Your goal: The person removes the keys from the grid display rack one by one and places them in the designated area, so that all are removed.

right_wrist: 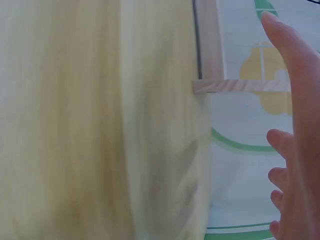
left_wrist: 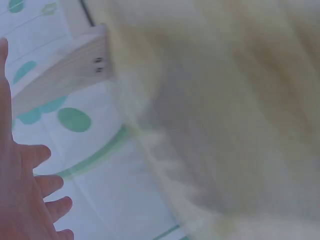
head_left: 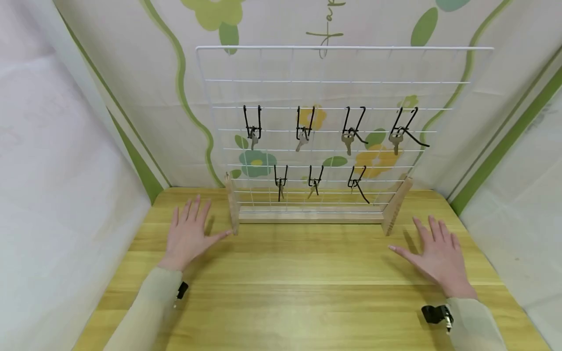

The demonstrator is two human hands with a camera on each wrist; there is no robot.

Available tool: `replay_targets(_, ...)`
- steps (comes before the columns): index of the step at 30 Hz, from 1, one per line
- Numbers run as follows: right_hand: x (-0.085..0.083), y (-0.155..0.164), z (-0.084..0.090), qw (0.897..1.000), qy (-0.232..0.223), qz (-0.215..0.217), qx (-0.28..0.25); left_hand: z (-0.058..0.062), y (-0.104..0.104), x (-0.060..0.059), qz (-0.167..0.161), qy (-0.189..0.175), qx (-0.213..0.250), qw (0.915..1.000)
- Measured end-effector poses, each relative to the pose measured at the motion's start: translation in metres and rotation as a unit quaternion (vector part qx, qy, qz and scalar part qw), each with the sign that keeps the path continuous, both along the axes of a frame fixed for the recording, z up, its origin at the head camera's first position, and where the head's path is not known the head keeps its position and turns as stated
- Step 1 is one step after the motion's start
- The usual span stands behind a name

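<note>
Between the two hands stands a white wire grid rack (head_left: 344, 48) on a wooden base (head_left: 311, 218). Black hooks hang on it in two rows, and small metal keys, such as one silver key (head_left: 303, 140) and one brownish key (head_left: 348, 143), dangle from them. With fingers spread, my left hand (head_left: 186, 240) is over the table left of the rack, its thumb tip close to the left wooden foot (head_left: 232, 207). On the other side my right hand (head_left: 441, 258) is likewise spread, nearest the right wooden foot (head_left: 395, 209). Both hands hold nothing.
The wooden table (head_left: 307, 287) reaches back to a floral cloth (head_left: 281, 24) behind the rack. White cloth walls (head_left: 66, 195) close in the left and right sides. A small black device (head_left: 434, 314) sits at the right wrist.
</note>
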State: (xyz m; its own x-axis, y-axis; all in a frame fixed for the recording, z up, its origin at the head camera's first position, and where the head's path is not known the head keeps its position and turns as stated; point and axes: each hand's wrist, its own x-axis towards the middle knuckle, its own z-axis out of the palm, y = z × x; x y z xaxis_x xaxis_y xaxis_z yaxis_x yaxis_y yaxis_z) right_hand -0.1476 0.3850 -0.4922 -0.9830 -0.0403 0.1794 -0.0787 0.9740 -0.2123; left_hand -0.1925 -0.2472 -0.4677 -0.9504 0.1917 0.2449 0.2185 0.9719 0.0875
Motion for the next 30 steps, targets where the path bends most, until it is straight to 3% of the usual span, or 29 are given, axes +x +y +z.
replay_targets(4,0.0,-0.001,0.01,1.0,0.026,0.004,-0.007,0.016,0.007,-0.004,-0.007,0.026,0.04,0.9989)
replay_targets(8,0.001,-0.008,0.03,0.998,0.062,0.015,-0.018,0.04,0.016,-0.008,-0.017,0.055,0.09,0.9942)
replay_targets(11,0.005,-0.017,0.052,0.994,0.089,0.021,-0.055,0.06,0.023,-0.01,-0.021,0.068,0.151,0.986)
replay_targets(13,0.011,-0.024,0.068,0.99,0.1,0.021,-0.098,0.074,0.029,-0.01,-0.023,0.074,0.205,0.9756)
replay_targets(15,0.016,-0.033,0.084,0.982,0.123,0.017,-0.145,0.088,0.034,-0.01,-0.024,0.08,0.263,0.9611)
replay_targets(17,0.021,-0.042,0.097,0.968,0.169,0.014,-0.186,0.1,0.041,-0.011,-0.03,0.095,0.323,0.9412)
replay_targets(21,0.022,-0.058,0.116,0.922,0.312,0.042,-0.226,0.121,0.053,-0.015,-0.044,0.123,0.429,0.8937)
replay_targets(23,0.023,-0.069,0.125,0.9,0.361,0.065,-0.237,0.133,0.059,-0.018,-0.046,0.129,0.47,0.8721)
replay_targets(26,0.029,-0.091,0.142,0.877,0.383,0.093,-0.276,0.146,0.065,-0.025,-0.046,0.123,0.522,0.8428)
replay_targets(30,0.04,-0.124,0.16,0.859,0.355,0.121,-0.348,0.15,0.064,-0.043,-0.028,0.1,0.577,0.8103)
